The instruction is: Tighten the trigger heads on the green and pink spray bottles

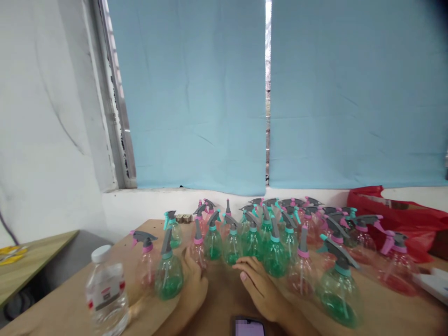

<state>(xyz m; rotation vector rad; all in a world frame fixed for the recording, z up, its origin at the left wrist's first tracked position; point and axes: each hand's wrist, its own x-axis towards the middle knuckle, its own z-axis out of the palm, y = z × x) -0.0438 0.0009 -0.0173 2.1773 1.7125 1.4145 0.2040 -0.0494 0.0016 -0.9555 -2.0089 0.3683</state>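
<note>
My left hand (194, 276) rests on the table between a clear spray bottle with green liquid (170, 279) and a pink spray bottle (199, 252). Its visible fingers stretch forward, holding nothing that I can see; some are hidden. To the right, my right hand (258, 283) lies with fingers extended leftward and the thumb apart. Its fingertips are close to the base of a green spray bottle (232, 248); whether they touch it I cannot tell. Another green spray bottle (276, 254) stands just beyond that hand. Both hands look empty.
Several pink and green spray bottles with grey triggers crowd the wooden table (219, 303). A water bottle (108, 296) stands front left, a phone (249, 328) lies at the near edge, and a red plastic bag (402, 219) sits back right. Blue curtains (196, 93) hang behind.
</note>
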